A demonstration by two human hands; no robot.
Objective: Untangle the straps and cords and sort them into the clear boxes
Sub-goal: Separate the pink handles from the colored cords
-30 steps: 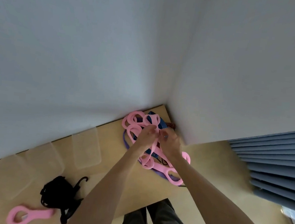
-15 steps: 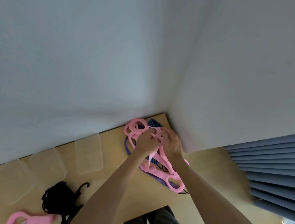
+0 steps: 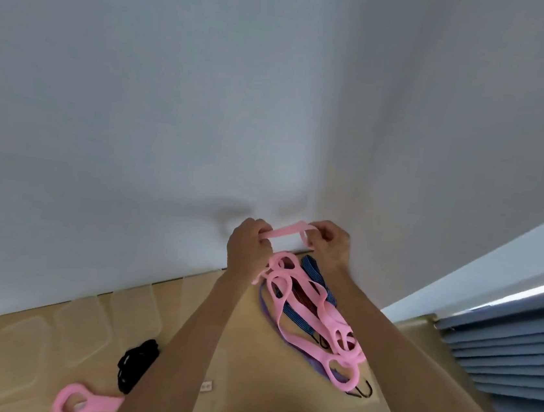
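A tangle of pink straps (image 3: 313, 308) with loop ends lies in the table's far right corner, mixed with a blue striped strap (image 3: 315, 273), a purple strap (image 3: 269, 310) and black hooked cords (image 3: 363, 390). My left hand (image 3: 247, 247) and my right hand (image 3: 330, 243) are raised above the pile. Between them they pinch a stretch of pink strap (image 3: 286, 231) held taut and level. The rest of that strap hangs down from my left hand into the tangle.
Several clear boxes (image 3: 135, 309) stand in a row along the wall at the left. A black cord bundle (image 3: 137, 365) and a separate pink strap (image 3: 82, 402) lie on the wooden table (image 3: 236, 330) near its front. Blue blinds (image 3: 510, 361) hang at the right.
Both hands have risen from the pile and drawn apart, lifting a length of pink strap and stretching it between them. The camera has tilted upward.
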